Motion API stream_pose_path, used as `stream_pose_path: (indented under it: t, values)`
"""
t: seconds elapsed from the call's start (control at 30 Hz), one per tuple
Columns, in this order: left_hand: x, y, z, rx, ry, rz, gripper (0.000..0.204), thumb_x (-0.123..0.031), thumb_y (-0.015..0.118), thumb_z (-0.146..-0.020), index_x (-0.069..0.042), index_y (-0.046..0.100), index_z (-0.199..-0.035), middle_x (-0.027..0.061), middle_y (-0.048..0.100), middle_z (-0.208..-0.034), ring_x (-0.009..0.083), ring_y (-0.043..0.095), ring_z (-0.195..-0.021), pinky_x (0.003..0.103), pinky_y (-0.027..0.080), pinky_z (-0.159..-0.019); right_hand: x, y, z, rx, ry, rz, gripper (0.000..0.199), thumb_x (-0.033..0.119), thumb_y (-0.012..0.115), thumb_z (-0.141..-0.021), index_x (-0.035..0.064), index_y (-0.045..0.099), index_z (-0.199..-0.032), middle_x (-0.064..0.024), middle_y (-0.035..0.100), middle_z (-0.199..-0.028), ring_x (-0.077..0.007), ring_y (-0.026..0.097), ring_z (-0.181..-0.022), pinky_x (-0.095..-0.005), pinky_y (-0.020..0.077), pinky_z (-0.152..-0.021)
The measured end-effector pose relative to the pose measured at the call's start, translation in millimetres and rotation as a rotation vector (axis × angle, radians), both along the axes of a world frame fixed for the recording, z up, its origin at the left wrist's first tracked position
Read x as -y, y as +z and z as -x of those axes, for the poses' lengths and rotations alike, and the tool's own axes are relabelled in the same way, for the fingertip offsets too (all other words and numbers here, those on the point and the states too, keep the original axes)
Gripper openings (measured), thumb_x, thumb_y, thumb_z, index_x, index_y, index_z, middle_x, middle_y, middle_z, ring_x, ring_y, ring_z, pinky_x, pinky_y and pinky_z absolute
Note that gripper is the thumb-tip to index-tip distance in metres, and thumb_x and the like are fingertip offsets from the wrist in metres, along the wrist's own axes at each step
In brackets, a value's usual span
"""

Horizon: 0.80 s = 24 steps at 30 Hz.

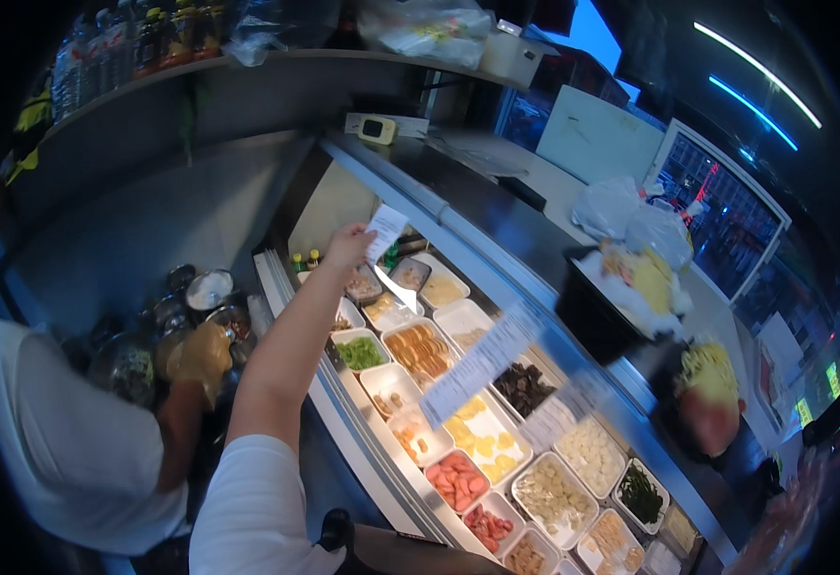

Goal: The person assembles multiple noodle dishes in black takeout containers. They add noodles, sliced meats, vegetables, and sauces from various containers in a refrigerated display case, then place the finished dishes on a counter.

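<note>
My left hand [348,247] reaches far out over the chilled display case, its fingers closed on a small white paper slip [387,228] beside the case's metal top rail [458,220]. Below it sit several white trays of food, with sliced browned pieces [418,350], green vegetables [359,353] and dark fungus [523,386] among them. A long printed slip [482,364] hangs from the rail, and another, blurred paper slip [565,407] hangs farther right. My right hand is not in view.
At the left, a co-worker in a white sleeve [70,431] holds a gloved hand [199,359] near metal bowls [209,289]. Bottles [151,43] line the upper shelf. On the counter stand a yellow timer [377,129], a black tub [597,307] and plastic bags [631,216].
</note>
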State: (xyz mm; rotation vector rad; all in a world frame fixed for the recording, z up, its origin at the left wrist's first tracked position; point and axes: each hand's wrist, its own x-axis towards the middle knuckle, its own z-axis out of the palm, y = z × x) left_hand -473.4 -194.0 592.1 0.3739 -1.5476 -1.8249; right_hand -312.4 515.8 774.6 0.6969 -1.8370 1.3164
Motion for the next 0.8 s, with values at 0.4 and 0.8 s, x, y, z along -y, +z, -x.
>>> stream_pose_path:
  t: [0.4,0.8]
  values:
    - [109,56,95,0.007,0.005,0.019,0.012,-0.013,0.066,-0.078,-0.004,0.059,-0.074,0.0024,0.057,-0.069,0.0109,0.052,-0.061,0.025,0.04,-0.056,-53,-31,-8,-0.315,-1.049,-0.953,0.054,0.04,0.04,-0.092,0.0066,0.034,-0.134,-0.0183,0.037,-0.132,-0.0218,0.05,-0.108,-0.021,0.0469,-0.072]
    - [81,21,86,-0.281,0.728,1.065,0.021,0.002,0.055,-0.075,-0.004,0.063,-0.093,0.012,0.06,-0.102,0.0292,0.057,-0.092,0.035,0.044,-0.084,185,-19,-39,0.133,-0.303,-0.113,0.061,0.041,0.054,-0.084,0.0199,0.032,-0.138,-0.0112,0.028,-0.143,-0.0295,0.024,-0.132,-0.0363,0.0133,-0.109]
